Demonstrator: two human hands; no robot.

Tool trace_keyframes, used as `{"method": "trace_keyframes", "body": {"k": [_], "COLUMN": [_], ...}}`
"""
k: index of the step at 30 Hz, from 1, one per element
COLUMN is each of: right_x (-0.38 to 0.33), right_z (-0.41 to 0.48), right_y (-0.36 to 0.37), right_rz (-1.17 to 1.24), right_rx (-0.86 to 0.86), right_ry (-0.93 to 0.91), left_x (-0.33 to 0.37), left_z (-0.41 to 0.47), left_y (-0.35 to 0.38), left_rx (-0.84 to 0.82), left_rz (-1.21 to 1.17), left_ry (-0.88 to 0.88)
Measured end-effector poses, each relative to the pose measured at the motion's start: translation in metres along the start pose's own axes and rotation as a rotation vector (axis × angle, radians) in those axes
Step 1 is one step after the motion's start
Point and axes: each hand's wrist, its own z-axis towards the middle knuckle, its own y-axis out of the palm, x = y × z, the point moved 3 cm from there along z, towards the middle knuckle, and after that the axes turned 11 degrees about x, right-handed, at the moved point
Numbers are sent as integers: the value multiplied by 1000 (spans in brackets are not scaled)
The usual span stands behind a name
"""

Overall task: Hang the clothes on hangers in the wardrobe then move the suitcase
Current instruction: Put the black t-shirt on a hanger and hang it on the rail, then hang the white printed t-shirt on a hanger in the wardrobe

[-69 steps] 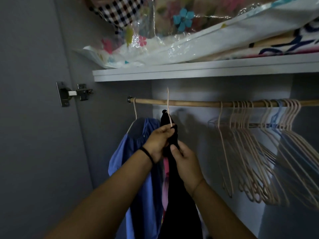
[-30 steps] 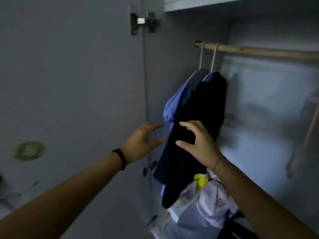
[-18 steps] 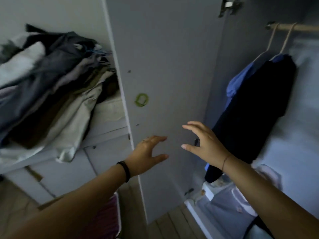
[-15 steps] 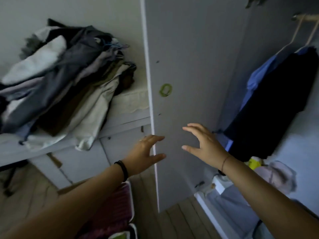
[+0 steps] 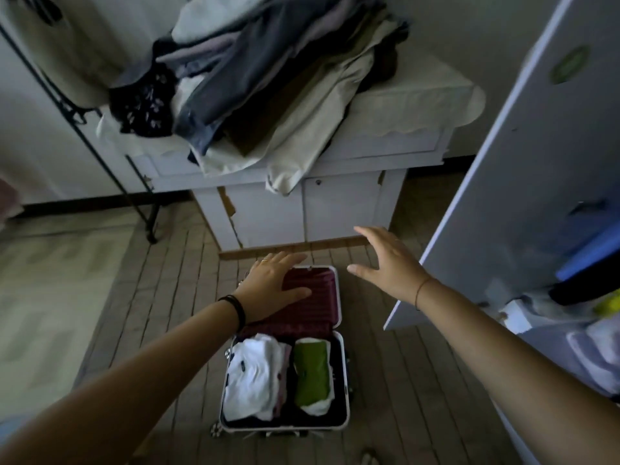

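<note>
Both forearms reach forward from the bottom edge, a dark band on the left wrist.

Suitcase (image 5: 346, 380): lies open on the tiled floor (image 5: 151, 297), directly below the camera and between the two arms.
- Near half: pale metal rim, dark lining, small wheels at its near corners.
- Contents: a folded white garment (image 5: 251, 377) on the left and a folded green garment (image 5: 310, 374) on the right, side by side.
- Far half: ribbed maroon lid (image 5: 318, 307), laid back toward the cabinet.

Left hand (image 5: 271, 283): fingers straight and apart, palm down over the lid. I cannot tell whether it touches.

Right hand (image 5: 389, 263): fingers spread, holding nothing, right of the lid.

Beyond: a white cabinet (image 5: 342, 209) carries a heaped pile of clothes (image 5: 268, 78). The wardrobe door (image 5: 523, 182) stands open at right.
</note>
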Motion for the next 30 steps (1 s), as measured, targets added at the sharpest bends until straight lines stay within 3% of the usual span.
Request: {"method": "trace_keyframes", "body": {"k": [7,16,24,30], "right_x": [8,69,142,175], "right_z": [20,14,-56,-120], "right_y": [110,270,452,600], "right_rz": [-9,2,11,120], "right_rx": [-153,-240,-344,-429], "right_ry": [-64,-77,25,233], "left_x": [-83,-201,-319,-399], "left_z": [-23,-45,-94,-148], "left_y": [57,182,332,452], "left_rx": [30,98,93,40], "left_rz": [-33,-60,-76,-64], "left_ry": [-195,-371,-558,-682]}}
